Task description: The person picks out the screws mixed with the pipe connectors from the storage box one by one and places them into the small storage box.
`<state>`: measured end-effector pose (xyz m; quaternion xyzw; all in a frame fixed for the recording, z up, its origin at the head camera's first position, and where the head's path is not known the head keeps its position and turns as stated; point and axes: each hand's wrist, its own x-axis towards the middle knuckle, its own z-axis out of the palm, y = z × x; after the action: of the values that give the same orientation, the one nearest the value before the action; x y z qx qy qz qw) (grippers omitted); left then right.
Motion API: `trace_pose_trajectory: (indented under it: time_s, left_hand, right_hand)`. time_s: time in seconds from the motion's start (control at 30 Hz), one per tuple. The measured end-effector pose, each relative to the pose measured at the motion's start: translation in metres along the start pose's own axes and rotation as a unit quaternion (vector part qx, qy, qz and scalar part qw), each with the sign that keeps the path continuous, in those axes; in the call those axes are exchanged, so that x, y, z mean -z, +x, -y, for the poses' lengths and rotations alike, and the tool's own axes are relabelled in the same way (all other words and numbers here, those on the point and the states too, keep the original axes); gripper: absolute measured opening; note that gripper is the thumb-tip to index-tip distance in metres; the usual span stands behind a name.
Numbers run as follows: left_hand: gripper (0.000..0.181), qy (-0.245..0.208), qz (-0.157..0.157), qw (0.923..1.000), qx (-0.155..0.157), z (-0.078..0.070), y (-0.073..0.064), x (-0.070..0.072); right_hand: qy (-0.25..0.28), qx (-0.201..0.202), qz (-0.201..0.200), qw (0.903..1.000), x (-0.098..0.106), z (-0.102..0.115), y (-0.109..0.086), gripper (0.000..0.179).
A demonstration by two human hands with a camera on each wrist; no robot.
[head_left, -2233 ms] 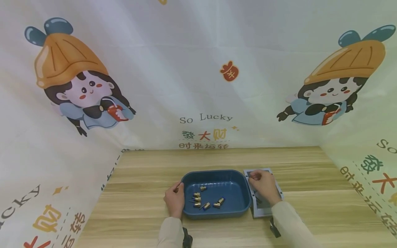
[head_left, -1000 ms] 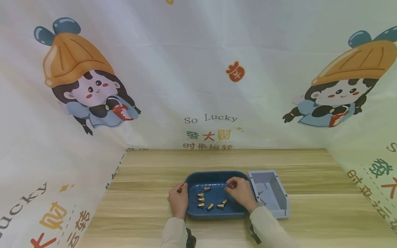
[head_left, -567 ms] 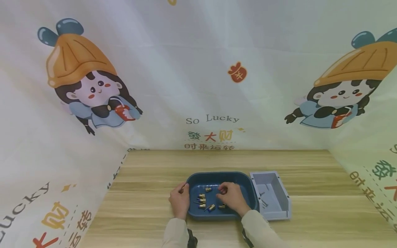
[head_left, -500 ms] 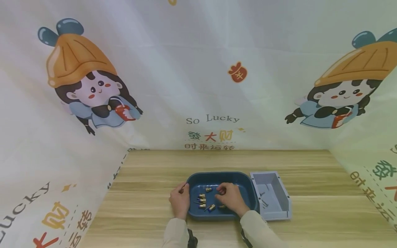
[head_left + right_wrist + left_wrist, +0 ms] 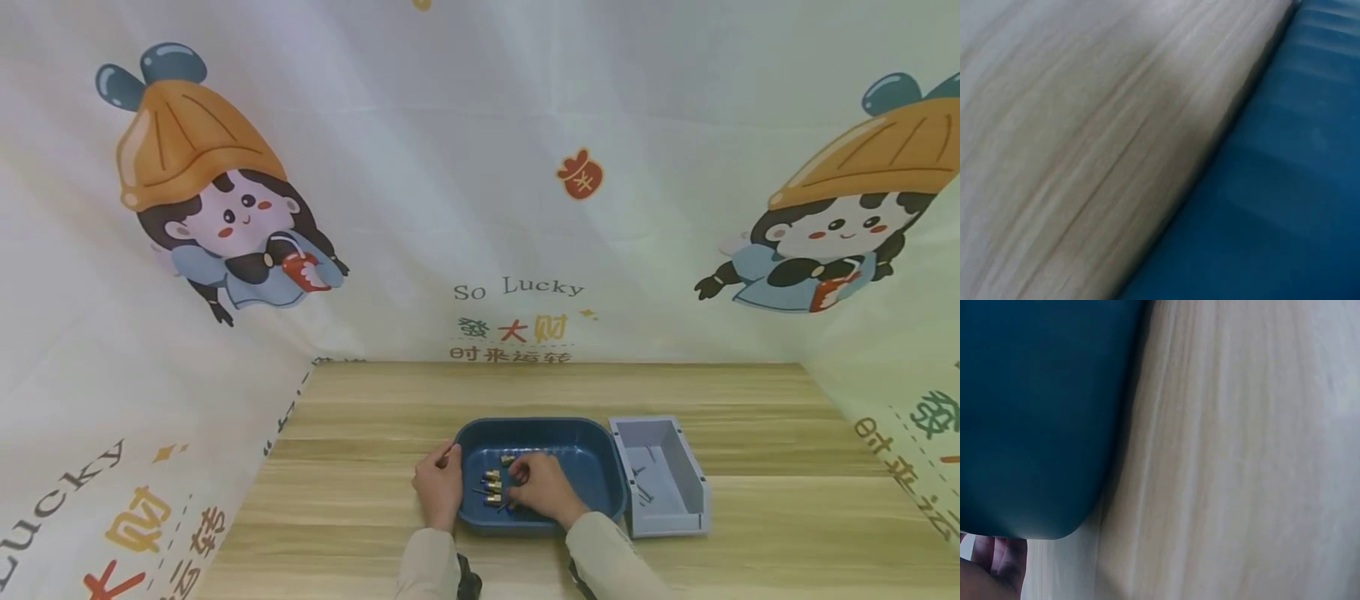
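My left hand [image 5: 438, 485] grips the left rim of a dark blue tray [image 5: 592, 475]; in the left wrist view its fingers [image 5: 1007, 559] show at the wall's lower corner. Over the tray's middle, my right hand [image 5: 547, 490] reaches leftward, fingers bent, its fingertips close to small brass fittings [image 5: 492, 485] with blue ends. Whether those fingertips pinch anything is hidden. Thin dark pins stick out beside some fittings. Another fitting [image 5: 507, 459] lies behind the fingertips. The right wrist view shows only the tray's blue wall [image 5: 1285, 206] and wood.
Against the tray's right side stands a grey open bin [image 5: 667, 527] with several thin metal pins [image 5: 642, 492] in it. Both rest on a wood-grain table [image 5: 360, 433]. A printed white curtain [image 5: 420, 208] encloses the back and sides.
My right hand has moved from the grey bin leftward into the blue tray, and now covers the fittings at its middle. The left hand stays on the rim. The head view has shifted slightly.
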<state>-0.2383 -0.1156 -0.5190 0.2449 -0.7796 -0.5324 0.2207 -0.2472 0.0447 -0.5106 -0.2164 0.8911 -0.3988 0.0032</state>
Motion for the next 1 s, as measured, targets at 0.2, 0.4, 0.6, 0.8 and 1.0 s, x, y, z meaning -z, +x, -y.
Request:
trace_pose_trajectory:
  time_s: [0.2, 0.4, 0.6, 0.8, 1.0]
  left_hand:
    - [0.019, -0.001, -0.005, 1.0000, -0.007, -0.0013, 0.0001, 0.0010]
    - [0.019, -0.001, -0.002, 0.9999, -0.011, -0.0025, -0.0006, 0.0000]
    - [0.019, -0.007, -0.002, 0.9999, -0.012, -0.0023, -0.0008, -0.0007]
    - [0.018, -0.002, -0.006, 0.9999, -0.013, -0.0011, -0.0001, -0.0004]
    - [0.018, -0.005, -0.005, 0.9999, -0.014, -0.0013, -0.0006, 0.0005]
  right_hand:
    - [0.002, 0.012, 0.015, 0.9998, -0.0057, 0.0011, 0.0017, 0.016]
    - [0.010, 0.008, 0.010, 0.9999, -0.0097, -0.0034, 0.0045, 0.013]
    - [0.013, 0.002, 0.015, 0.9998, -0.0095, -0.0077, 0.0060, 0.017]
    - [0.018, -0.007, 0.030, 0.9993, -0.0086, -0.0059, 0.0052, 0.022]
    - [0.012, -0.006, 0.036, 0.9993, -0.0089, -0.0039, 0.0046, 0.023]
